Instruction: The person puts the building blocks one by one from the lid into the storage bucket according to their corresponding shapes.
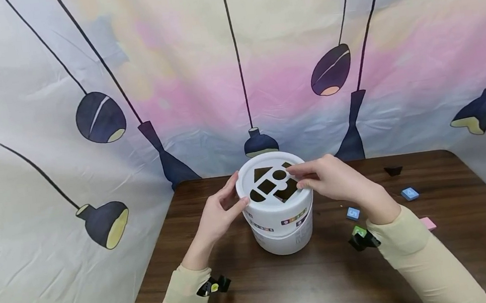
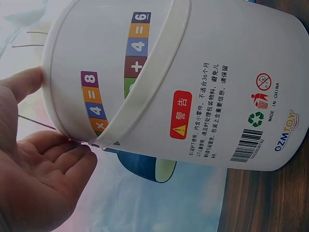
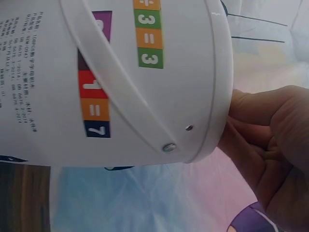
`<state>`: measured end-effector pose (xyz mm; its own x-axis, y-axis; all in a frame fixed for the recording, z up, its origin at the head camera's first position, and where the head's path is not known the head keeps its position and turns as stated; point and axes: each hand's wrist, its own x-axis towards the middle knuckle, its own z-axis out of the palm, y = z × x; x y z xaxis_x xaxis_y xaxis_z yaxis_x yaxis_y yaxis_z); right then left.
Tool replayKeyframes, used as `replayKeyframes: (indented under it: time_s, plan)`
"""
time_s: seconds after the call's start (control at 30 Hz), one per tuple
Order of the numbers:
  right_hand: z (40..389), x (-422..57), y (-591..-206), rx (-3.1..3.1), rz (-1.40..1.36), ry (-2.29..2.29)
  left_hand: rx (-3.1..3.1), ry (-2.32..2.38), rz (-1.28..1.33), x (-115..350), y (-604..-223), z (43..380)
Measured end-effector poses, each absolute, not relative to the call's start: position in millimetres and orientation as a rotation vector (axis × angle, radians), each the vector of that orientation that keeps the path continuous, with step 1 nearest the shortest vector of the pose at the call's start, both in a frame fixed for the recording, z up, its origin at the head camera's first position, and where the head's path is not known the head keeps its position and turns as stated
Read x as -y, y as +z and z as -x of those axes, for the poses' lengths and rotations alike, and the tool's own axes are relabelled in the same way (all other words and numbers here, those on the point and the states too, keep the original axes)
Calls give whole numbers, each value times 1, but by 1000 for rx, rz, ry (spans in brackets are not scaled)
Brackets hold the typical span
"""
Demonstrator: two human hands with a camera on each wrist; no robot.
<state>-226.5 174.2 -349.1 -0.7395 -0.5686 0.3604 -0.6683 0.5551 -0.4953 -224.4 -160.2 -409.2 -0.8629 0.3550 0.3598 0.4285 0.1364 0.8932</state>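
A white round bucket (image 1: 282, 239) stands upright on the table, topped by a white lid (image 1: 266, 162) with several dark shaped holes. My left hand (image 1: 214, 217) grips the lid at its left edge, thumb toward the front and fingers around the far side. In the left wrist view, its thumb and fingertips meet the rim. My right hand (image 1: 338, 180) has bent fingers over the right part of the lid, index finger and thumb by the holes. Its fingertips are hidden behind the rim in the right wrist view, so whether they pinch anything does not show.
Right of the bucket, blue number blocks (image 1: 353, 214), a green block (image 1: 359, 230) and a pink block (image 1: 428, 223) lie on the brown table (image 1: 286, 291). A small black piece (image 1: 392, 170) lies farther back. A patterned cloth (image 1: 198, 76) hangs behind.
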Motion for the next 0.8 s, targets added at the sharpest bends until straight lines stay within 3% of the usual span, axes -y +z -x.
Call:
replayKeyframes:
  time_s: [0.4, 0.8]
  plan:
    - [231, -190, -369, 2474, -1037, 1460, 2376, -1802, 766, 162, -406, 222]
    - [227, -218, -387, 2381, -800, 1499, 2489, -1647, 735, 164, -399, 222]
